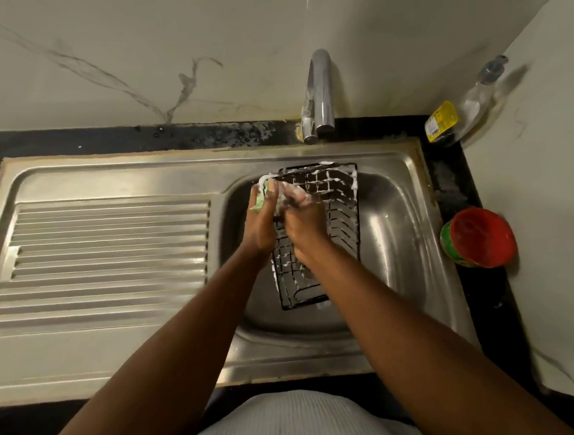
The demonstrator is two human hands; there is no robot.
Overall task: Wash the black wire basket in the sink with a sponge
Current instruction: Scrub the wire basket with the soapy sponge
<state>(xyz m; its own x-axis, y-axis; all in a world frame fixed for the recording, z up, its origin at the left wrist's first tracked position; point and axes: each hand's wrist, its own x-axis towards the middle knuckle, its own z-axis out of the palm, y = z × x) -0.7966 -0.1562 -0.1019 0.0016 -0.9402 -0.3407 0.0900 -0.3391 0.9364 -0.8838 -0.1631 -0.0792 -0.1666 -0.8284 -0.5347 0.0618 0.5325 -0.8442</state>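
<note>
The black wire basket (336,206) stands on end in the steel sink bowl (393,229), its wires streaked with white foam. My left hand (262,222) is closed on a green sponge (264,195) pressed against the basket's upper left edge. My right hand (305,222) grips the basket's left side just beside it, fingers soapy and wrapped around the wires. Both forearms hide the basket's lower left part.
A chrome tap (319,94) rises behind the bowl; no water runs from it. The ribbed draining board (110,255) lies to the left. A red-lidded green tub (479,238) sits on the black counter at right, and a clear bottle with a yellow label (456,114) stands in the corner.
</note>
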